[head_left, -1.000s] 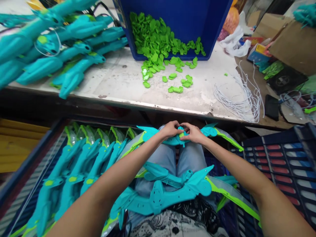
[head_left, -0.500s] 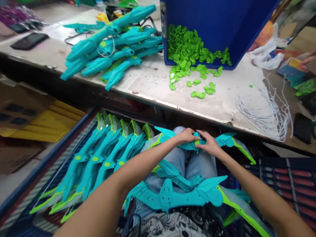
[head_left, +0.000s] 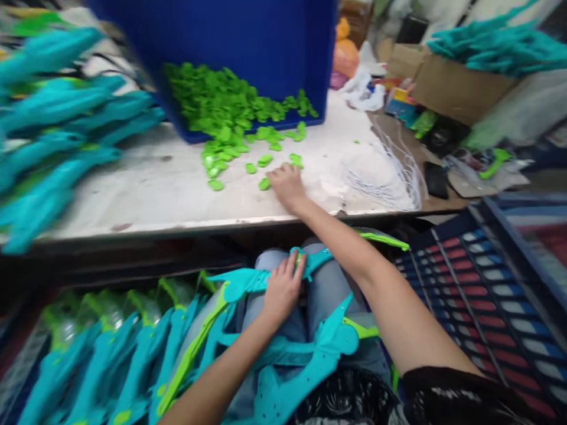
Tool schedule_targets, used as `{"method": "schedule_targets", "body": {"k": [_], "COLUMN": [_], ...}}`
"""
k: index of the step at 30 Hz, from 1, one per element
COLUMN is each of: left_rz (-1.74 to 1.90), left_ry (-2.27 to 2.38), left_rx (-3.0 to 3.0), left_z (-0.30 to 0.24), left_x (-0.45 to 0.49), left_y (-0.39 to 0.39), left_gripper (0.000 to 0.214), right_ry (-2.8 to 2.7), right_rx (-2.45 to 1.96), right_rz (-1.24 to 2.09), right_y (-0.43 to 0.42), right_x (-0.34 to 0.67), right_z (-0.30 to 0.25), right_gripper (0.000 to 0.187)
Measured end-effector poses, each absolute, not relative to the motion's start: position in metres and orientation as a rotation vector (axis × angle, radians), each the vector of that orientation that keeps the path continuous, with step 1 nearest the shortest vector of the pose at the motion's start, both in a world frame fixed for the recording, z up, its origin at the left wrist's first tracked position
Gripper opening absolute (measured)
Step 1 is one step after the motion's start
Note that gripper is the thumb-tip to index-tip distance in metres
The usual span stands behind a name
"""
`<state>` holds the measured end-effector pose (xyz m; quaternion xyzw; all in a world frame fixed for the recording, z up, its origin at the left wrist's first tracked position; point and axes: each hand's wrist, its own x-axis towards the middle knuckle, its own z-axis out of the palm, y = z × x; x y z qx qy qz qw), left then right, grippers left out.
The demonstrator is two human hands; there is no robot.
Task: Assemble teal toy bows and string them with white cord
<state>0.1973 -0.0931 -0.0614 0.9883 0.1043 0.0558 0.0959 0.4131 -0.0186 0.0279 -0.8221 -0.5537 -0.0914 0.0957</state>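
Observation:
My right hand (head_left: 287,184) is stretched out onto the white table (head_left: 155,189), its fingers down among loose small green plastic pieces (head_left: 266,159) spilled from a tipped blue bin (head_left: 248,41). Whether it holds a piece is hidden. My left hand (head_left: 282,290) rests on a teal and green toy bow (head_left: 248,282) lying across my knees, fingers curled over its middle. A second teal bow (head_left: 305,348) lies nearer on my lap. The frame is smeared by motion.
A pile of teal toy parts (head_left: 53,136) fills the table's left. White cord loops (head_left: 390,177) lie at the table's right edge. A crate of finished teal bows (head_left: 101,354) stands at my left, a blue slatted crate (head_left: 478,283) at my right. Cardboard boxes and clutter sit far right.
My right hand has left the bow on my knees and reached up onto the table among the green pieces. My left hand stays on the bow. The camera has swung.

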Motion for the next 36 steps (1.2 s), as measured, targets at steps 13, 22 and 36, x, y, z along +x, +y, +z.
{"method": "schedule_targets", "body": {"k": [13,22,36], "left_rz": [-0.538,-0.644,-0.571], "left_ry": [0.103,0.118,0.175], "left_rx": [2.191,1.936,1.875], "left_z": [-0.004,-0.015,-0.024], "left_x": [0.247,0.256,0.256], "left_y": [-0.028,-0.018,-0.019], "left_gripper": [0.041,0.045,0.042], "right_ry": [-2.074,-1.675,-1.389], "right_rx": [-2.228,-2.472,-2.406], "right_rz": [-0.113,-0.236,-0.111], "right_y": [-0.142,-0.132,-0.152], "right_x": [0.430,0.404,0.426], "right_z": [0.032,0.025,0.019], "right_gripper": [0.029,0.026,0.022]}}
